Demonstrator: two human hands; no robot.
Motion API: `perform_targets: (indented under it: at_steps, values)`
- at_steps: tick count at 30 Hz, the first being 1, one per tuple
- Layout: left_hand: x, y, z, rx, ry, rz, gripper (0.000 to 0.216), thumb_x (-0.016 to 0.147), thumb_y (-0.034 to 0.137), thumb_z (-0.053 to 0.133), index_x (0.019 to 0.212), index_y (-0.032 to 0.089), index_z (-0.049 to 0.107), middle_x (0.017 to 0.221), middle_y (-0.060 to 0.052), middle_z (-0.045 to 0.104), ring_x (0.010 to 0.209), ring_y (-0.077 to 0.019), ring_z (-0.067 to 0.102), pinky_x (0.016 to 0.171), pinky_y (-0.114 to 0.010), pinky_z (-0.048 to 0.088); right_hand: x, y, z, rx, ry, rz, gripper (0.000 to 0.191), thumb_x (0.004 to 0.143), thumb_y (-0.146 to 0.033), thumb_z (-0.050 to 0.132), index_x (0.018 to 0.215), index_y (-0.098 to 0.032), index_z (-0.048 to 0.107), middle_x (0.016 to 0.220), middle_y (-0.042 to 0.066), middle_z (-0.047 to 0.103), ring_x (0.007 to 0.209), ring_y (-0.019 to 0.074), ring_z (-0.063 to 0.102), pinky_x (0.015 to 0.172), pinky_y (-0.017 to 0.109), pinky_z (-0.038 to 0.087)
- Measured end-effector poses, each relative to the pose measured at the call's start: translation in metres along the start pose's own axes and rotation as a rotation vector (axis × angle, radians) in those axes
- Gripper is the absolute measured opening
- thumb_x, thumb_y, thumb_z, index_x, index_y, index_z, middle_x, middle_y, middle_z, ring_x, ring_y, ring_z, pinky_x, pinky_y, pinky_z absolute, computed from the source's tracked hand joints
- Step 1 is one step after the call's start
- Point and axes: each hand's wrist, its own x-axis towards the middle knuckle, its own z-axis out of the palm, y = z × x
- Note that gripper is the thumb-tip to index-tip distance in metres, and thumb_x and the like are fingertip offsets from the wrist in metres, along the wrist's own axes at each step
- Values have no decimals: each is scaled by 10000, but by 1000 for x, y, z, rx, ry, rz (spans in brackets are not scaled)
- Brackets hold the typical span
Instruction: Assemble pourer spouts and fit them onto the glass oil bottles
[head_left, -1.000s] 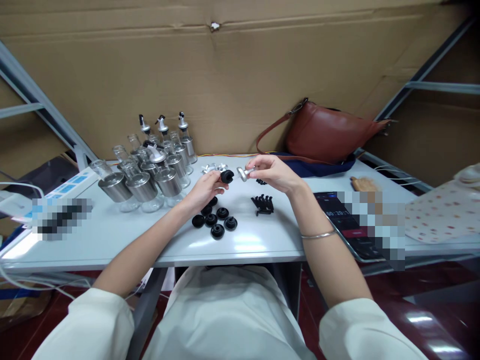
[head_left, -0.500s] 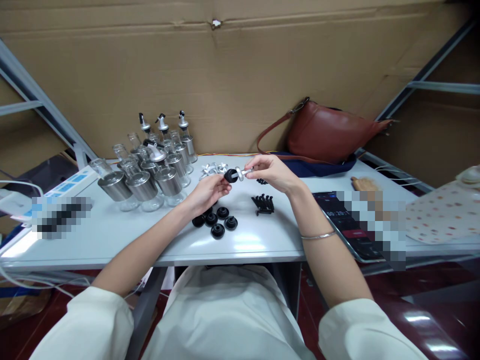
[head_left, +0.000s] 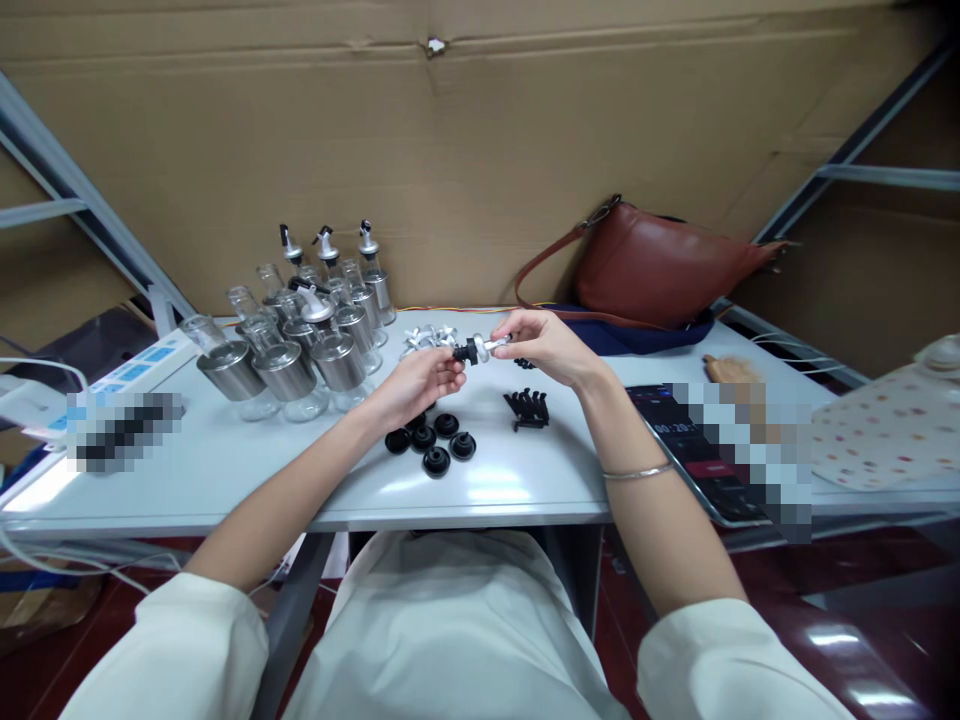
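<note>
Over the middle of the table, my two hands hold a pour spout between them. My left hand [head_left: 424, 384] has its fingers closed around the end of the spout's black ribbed stopper [head_left: 468, 352]. The silver spout piece [head_left: 484, 349] is pinched in the fingertips of my right hand [head_left: 541, 345], and the stopper sits against its collar. Behind my left hand lies a pile of silver spout parts [head_left: 435, 337]. In front of it are several round black stoppers [head_left: 436, 460]. Small black levers [head_left: 529, 408] lie below my right hand.
Glass bottles with steel sleeves [head_left: 285, 370] stand at the left, several with spouts fitted. A brown leather bag [head_left: 660, 262] rests at the back right. A tablet-like device [head_left: 690, 450] lies right of my forearm. A power strip [head_left: 135, 375] runs along the left edge.
The black stopper has turned from facing sideways to lining up with the silver spout, and now sits close against its collar. Both hands stay in nearly the same place.
</note>
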Motion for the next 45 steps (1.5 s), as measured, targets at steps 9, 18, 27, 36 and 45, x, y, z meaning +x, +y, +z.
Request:
perform_targets:
  at_steps: [9,18,27,36,45]
  values:
    - [3,-2,-4,109,-67,114,169,722,238,666,760,117,554,670,-11,580,574,-70,521,579,-211,394,-2,-4,3,-63,-30,22,289,625,-332,805,731,-170,590,568,-7,675,567,131,611,603,273,412]
    - [3,-3,-4,415,-15,400,293,670,188,727,901,158,549,833,9,599,609,-81,591,635,-255,440,-4,-7,7,-15,-77,37,331,644,-385,783,711,-183,529,567,-13,666,546,134,614,638,300,459]
    - [6,-4,-8,353,44,411,351,566,290,813,795,140,593,737,-5,666,609,-118,633,656,-278,488,-1,1,7,-7,-68,-15,306,634,-306,807,767,-179,562,625,-26,665,605,114,605,610,252,438]
    - [5,-2,-9,310,55,362,370,501,324,845,717,141,607,640,11,653,569,-117,620,615,-267,467,0,3,7,58,-71,1,309,540,-250,856,709,-170,610,652,-22,678,620,109,629,629,255,483]
    - [5,-6,-8,343,42,401,327,525,299,838,677,136,599,594,11,644,547,-105,600,585,-253,448,-1,-1,8,31,-75,51,297,535,-259,854,700,-163,627,613,-2,694,599,128,643,645,276,495]
